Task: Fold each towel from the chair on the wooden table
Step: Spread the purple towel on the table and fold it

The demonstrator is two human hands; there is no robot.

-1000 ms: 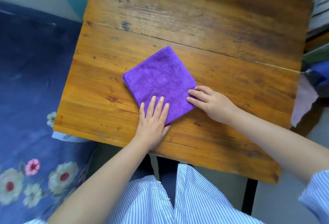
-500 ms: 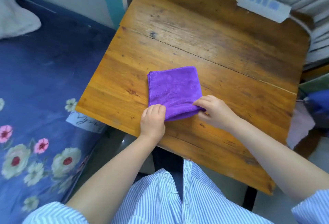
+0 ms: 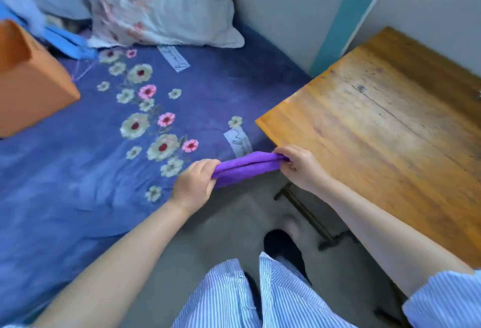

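Purple towel [image 3: 247, 167] gripped by both hands, beside wooden table [image 3: 390, 129], over floral bedspread [image 3: 104, 158]

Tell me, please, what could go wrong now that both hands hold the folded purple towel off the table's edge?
The folded purple microfibre towel is held only at its ends by the left hand and right hand, so the middle could sag and the folds open. It hangs over the grey floor between the wooden table and the blue floral bedspread; a slip might drop it there.
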